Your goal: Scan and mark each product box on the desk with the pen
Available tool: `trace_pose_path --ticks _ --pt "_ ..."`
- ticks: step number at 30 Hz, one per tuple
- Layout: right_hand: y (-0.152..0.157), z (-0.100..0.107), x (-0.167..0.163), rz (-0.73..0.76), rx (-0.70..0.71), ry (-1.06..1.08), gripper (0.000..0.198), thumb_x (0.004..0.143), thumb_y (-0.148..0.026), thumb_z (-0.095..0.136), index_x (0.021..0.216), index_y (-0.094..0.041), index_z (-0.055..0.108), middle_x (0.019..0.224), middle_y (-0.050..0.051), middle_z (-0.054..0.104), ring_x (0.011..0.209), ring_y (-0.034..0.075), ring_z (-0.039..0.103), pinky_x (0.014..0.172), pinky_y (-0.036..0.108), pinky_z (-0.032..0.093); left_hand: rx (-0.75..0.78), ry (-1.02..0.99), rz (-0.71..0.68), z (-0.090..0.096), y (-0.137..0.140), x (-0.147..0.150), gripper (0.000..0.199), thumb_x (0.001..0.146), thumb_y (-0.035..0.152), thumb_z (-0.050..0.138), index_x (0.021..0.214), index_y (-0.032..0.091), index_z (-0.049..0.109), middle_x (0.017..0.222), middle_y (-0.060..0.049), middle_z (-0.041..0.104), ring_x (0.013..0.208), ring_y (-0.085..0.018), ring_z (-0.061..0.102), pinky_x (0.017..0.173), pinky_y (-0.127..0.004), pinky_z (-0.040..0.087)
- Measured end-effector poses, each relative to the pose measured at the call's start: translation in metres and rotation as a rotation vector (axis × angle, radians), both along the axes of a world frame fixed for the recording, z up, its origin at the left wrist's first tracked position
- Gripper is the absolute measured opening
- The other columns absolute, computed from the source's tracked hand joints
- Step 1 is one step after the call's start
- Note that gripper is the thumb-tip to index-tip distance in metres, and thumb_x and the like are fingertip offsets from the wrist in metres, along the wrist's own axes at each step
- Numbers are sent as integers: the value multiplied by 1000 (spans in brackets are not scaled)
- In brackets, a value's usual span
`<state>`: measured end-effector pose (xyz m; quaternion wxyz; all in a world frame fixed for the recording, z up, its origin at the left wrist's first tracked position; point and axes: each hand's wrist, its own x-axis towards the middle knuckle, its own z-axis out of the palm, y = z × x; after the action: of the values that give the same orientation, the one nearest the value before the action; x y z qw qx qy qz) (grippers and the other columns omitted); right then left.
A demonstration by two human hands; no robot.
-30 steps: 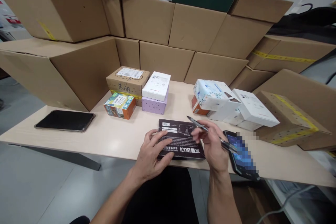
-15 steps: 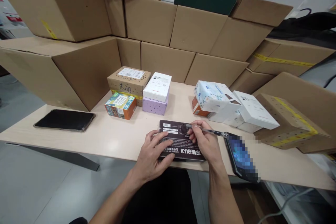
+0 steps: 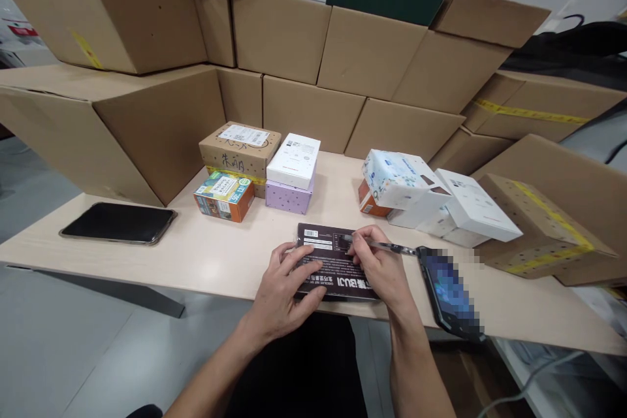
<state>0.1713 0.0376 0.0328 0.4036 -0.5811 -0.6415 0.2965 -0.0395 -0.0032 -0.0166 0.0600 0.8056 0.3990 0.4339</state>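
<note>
A dark, printed chocolate box (image 3: 337,284) lies flat near the table's front edge, with glossy film showing at its left corner. My left hand (image 3: 289,284) rests on its left part, fingers spread and pressing down. In my right hand (image 3: 379,264), pinched between thumb and fingers, is a slim pen-like tool (image 3: 396,247) with a patterned grey-and-black barrel. Its front end is over the small printed table on the box's upper face; whether the tip touches cannot be made out. The far end reaches towards a rugged handheld device (image 3: 448,290) at the right.
A black phone (image 3: 120,222) lies at the left. Behind the box stand an orange-and-green carton (image 3: 225,197), a purple box (image 3: 289,196) under a white box (image 3: 294,160), and a blue-patterned white package (image 3: 394,176). Large cardboard boxes (image 3: 313,108) wall off the back.
My right hand has shifted slightly left and the tool's tip with it. My left hand and the chocolate box have stayed in place; the view has tilted a little.
</note>
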Motion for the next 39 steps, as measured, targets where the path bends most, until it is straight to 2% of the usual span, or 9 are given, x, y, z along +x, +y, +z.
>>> trace_pose_path --ticks 20,24,26,28,31,34,37,39 --pt "0 -1 1 12 -1 -3 30 97 -51 49 83 -24 53 70 -3 63 64 14 58 65 27 43 1 -6 9 -1 0 1 31 90 28 62 120 21 62 132 -13 63 125 -29 55 106 -54 44" --pt "-2 -2 -2 -82 68 196 28 95 -50 53 88 -23 54 70 -3 63 59 12 57 57 24 44 1 -3 6 -2 0 0 30 91 28 62 120 21 61 133 -13 62 125 -29 54 107 -55 43" --pt "-4 -5 0 -172 149 334 27 94 -50 54 96 -23 55 75 -2 64 59 12 57 54 24 45 2 -2 8 -1 0 0 30 91 28 62 120 22 61 133 -13 62 125 -29 54 106 -55 44" --pt "-7 -10 9 -294 236 366 28 94 -48 55 105 -23 57 83 0 67 62 12 59 57 25 48 4 -3 12 -1 -1 0 30 91 28 62 120 22 61 133 -13 62 125 -29 54 106 -55 44" --pt "-11 -22 35 -397 326 111 31 95 -42 53 118 -22 61 105 7 69 83 18 65 74 32 53 8 -6 11 -1 -1 0 30 90 28 62 120 22 61 133 -12 62 125 -29 54 106 -54 45" --pt "-13 -37 64 -249 349 -337 38 95 -25 45 130 -20 59 127 13 64 114 27 59 95 42 48 9 -5 12 -2 0 1 31 91 27 62 121 22 61 134 -13 61 126 -29 53 106 -54 44" --pt "-11 -47 76 -121 279 -667 58 87 -6 34 141 -20 51 134 12 61 116 29 52 98 45 44 5 2 23 -2 0 2 32 92 28 61 123 22 60 135 -12 61 126 -29 53 107 -54 44" --pt "-9 -48 74 -112 229 -810 62 87 -4 34 144 -23 48 134 11 61 113 31 49 93 47 43 1 8 28 -1 -1 2 34 92 29 61 125 22 59 135 -12 61 126 -29 53 107 -54 44"
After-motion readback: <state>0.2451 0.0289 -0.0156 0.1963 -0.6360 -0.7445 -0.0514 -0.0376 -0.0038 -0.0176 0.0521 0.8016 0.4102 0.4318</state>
